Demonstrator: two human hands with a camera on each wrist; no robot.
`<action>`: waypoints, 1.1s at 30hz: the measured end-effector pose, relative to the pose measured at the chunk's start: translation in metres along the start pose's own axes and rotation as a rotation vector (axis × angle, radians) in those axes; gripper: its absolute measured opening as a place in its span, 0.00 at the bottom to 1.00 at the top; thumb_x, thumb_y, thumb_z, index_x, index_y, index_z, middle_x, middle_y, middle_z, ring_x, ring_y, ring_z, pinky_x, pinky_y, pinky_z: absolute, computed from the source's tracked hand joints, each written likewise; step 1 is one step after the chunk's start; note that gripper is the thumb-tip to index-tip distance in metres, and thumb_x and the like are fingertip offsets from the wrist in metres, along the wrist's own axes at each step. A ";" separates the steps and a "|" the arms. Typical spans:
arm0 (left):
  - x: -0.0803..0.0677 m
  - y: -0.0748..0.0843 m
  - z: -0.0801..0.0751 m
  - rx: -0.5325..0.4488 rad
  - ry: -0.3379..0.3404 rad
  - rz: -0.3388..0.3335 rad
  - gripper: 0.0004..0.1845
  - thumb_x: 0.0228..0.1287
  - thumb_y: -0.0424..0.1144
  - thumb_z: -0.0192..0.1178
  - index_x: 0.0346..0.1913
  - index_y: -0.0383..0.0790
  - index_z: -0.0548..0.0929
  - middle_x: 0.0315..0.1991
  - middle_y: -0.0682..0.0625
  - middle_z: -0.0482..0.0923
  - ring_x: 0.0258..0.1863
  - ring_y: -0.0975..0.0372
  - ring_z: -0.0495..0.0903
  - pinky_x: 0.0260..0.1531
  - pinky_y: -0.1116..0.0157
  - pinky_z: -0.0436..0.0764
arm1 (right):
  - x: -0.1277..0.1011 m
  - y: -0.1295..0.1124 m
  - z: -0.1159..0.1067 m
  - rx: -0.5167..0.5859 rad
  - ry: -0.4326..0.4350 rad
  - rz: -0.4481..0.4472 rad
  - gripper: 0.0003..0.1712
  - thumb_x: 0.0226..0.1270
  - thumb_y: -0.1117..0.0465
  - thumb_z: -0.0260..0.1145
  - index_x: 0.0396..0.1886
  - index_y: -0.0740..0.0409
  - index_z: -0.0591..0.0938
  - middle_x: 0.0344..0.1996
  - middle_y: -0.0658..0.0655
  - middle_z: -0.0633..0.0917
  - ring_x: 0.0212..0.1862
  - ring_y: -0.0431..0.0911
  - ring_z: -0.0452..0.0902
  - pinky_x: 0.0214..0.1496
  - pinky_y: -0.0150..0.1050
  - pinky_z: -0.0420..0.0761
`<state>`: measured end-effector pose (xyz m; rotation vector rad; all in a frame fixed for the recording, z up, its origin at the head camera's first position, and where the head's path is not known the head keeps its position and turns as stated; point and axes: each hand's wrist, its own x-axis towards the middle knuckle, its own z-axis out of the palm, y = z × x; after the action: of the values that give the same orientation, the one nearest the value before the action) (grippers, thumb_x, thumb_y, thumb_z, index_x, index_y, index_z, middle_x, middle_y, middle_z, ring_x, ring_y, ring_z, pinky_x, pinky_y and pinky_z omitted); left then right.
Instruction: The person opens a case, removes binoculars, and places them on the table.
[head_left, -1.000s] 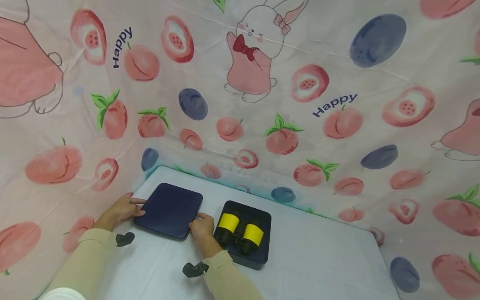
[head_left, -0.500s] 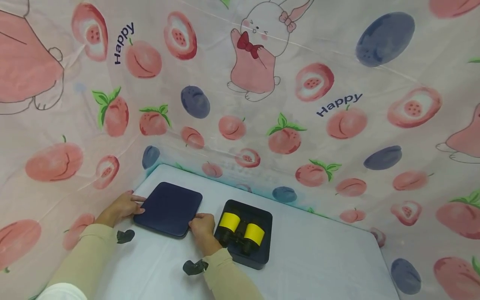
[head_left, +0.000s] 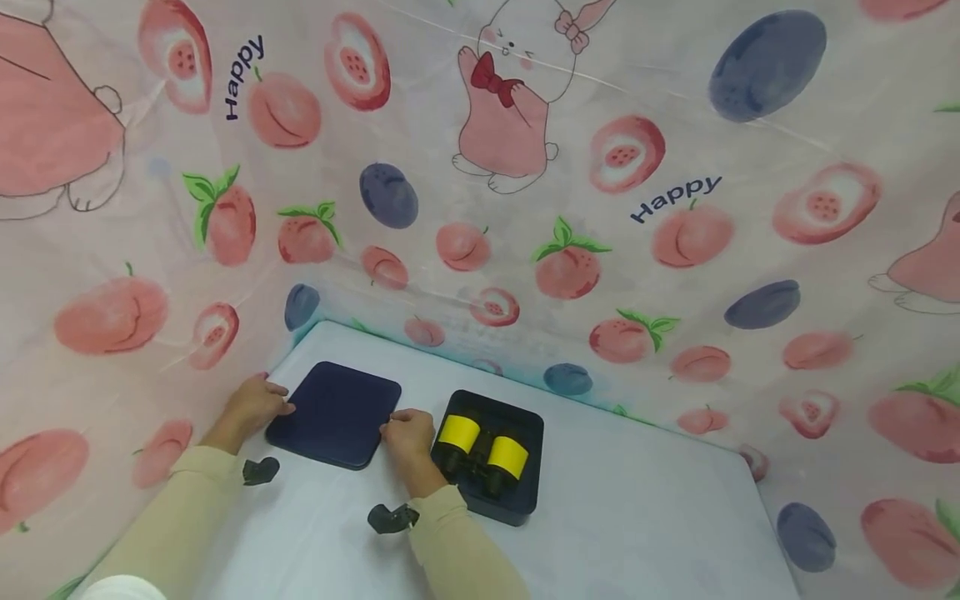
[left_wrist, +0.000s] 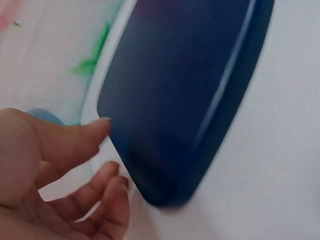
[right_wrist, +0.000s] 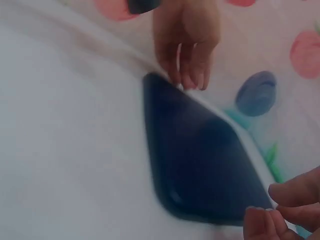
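Note:
A flat, dark navy lid (head_left: 333, 415) with rounded corners lies at the left of the white table. My left hand (head_left: 255, 407) is at its left edge. In the left wrist view the left thumb (left_wrist: 92, 137) reaches the lid's rim, and the fingers (left_wrist: 112, 200) are apart from the thumb, loosely bent beside the edge. My right hand (head_left: 410, 435) pinches the lid's right edge; in the right wrist view its fingertips (right_wrist: 257, 220) meet the lid's corner. To the right stands a dark open box (head_left: 532, 467) holding black binoculars with yellow bands (head_left: 507, 458).
The white table (head_left: 645, 500) runs on to the right of the box. Cloth walls (head_left: 420, 100) printed with fruit and rabbits close in the back and left. A black wrist mount (head_left: 260, 471) sits at the left sleeve, another (head_left: 392, 518) at the right.
The left fingers have drawn in from a straighter pose at the lid's left edge. The right hand has shifted a little farther back along the right edge. The box and binoculars stay put.

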<state>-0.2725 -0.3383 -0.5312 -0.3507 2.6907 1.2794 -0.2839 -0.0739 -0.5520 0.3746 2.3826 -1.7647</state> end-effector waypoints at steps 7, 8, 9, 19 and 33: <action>-0.007 0.022 0.009 -0.301 -0.017 -0.032 0.32 0.71 0.38 0.65 0.71 0.21 0.71 0.61 0.29 0.82 0.48 0.60 0.87 0.54 0.62 0.88 | 0.004 -0.018 -0.028 0.233 -0.085 0.036 0.17 0.61 0.71 0.71 0.51 0.66 0.87 0.39 0.59 0.91 0.38 0.48 0.90 0.48 0.39 0.90; -0.008 0.026 0.010 -0.329 -0.037 -0.025 0.33 0.72 0.39 0.66 0.72 0.21 0.70 0.59 0.33 0.84 0.47 0.63 0.87 0.52 0.64 0.88 | 0.004 -0.020 -0.032 0.254 -0.090 0.034 0.17 0.62 0.71 0.71 0.52 0.67 0.87 0.40 0.60 0.91 0.40 0.51 0.90 0.49 0.39 0.90; -0.009 0.030 0.011 -0.356 -0.060 -0.021 0.35 0.72 0.40 0.66 0.73 0.22 0.69 0.58 0.36 0.86 0.47 0.66 0.88 0.53 0.65 0.88 | 0.004 -0.022 -0.036 0.273 -0.095 0.025 0.17 0.62 0.71 0.71 0.52 0.67 0.86 0.41 0.60 0.90 0.42 0.54 0.91 0.50 0.39 0.90; -0.013 0.062 0.040 -0.440 -0.195 0.067 0.37 0.73 0.38 0.64 0.76 0.22 0.64 0.60 0.40 0.85 0.53 0.60 0.86 0.54 0.64 0.88 | 0.007 -0.031 -0.080 0.289 -0.107 0.034 0.17 0.67 0.67 0.72 0.55 0.61 0.86 0.47 0.62 0.90 0.54 0.57 0.89 0.62 0.45 0.86; -0.020 0.115 0.105 -0.506 -0.328 0.024 0.35 0.72 0.35 0.65 0.77 0.27 0.65 0.67 0.31 0.78 0.63 0.47 0.83 0.60 0.55 0.86 | 0.008 -0.023 -0.137 0.243 -0.089 -0.020 0.24 0.65 0.66 0.73 0.61 0.64 0.83 0.55 0.65 0.85 0.53 0.54 0.87 0.66 0.48 0.84</action>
<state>-0.2814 -0.1836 -0.5066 -0.1406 2.0877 1.8353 -0.2947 0.0518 -0.4922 0.2948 2.1251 -2.0409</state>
